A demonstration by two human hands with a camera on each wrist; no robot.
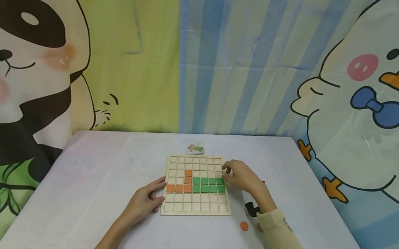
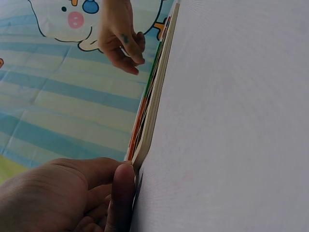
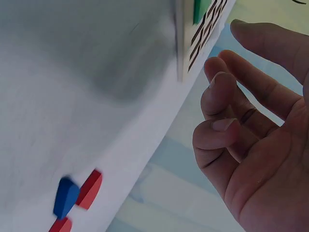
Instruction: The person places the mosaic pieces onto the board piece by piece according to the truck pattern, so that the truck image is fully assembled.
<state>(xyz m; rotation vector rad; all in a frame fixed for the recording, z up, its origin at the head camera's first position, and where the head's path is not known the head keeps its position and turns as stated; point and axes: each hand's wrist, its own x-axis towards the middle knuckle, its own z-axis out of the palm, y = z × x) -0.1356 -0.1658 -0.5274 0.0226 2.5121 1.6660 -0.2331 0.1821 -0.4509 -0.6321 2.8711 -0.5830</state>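
While the loose-fingered left hand just touches the board at 9 o'clock, right hand hovers half-curled, empty, around 2.

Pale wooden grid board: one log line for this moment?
left hand: touching left edge of pale wooden grid board | right hand: empty, near board's right edge | on board: orange square tiles, green square tiles

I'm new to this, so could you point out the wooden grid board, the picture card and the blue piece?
Wooden grid board [image 1: 196,198]: head view, an unfilled square.
Picture card [image 1: 195,147]: head view, middle of its printed face.
Blue piece [image 3: 66,197]: right wrist view, middle of its body.
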